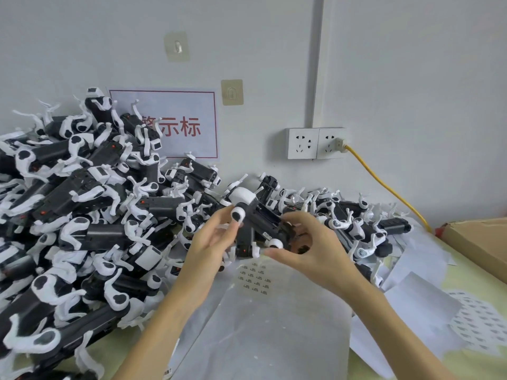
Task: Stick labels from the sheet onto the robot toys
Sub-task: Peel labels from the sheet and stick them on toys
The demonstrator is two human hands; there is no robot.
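Observation:
A black-and-white robot toy [259,220] is held up in the middle of the view, above the label sheet [255,278]. My left hand [212,242] grips the toy's left side, fingers curled by a white leg joint. My right hand [310,248] curls round the toy's right end, thumb below and fingers on top. The sheet lies flat on the table and carries rows of small dark-printed labels. I cannot tell whether a label sits on a fingertip.
A big heap of robot toys [82,215] fills the left side, and a smaller row [356,223] lies at the back right. Loose backing sheets [428,305], a cardboard box [482,242], wall sockets [315,142] and a yellow cable [384,182] are on the right.

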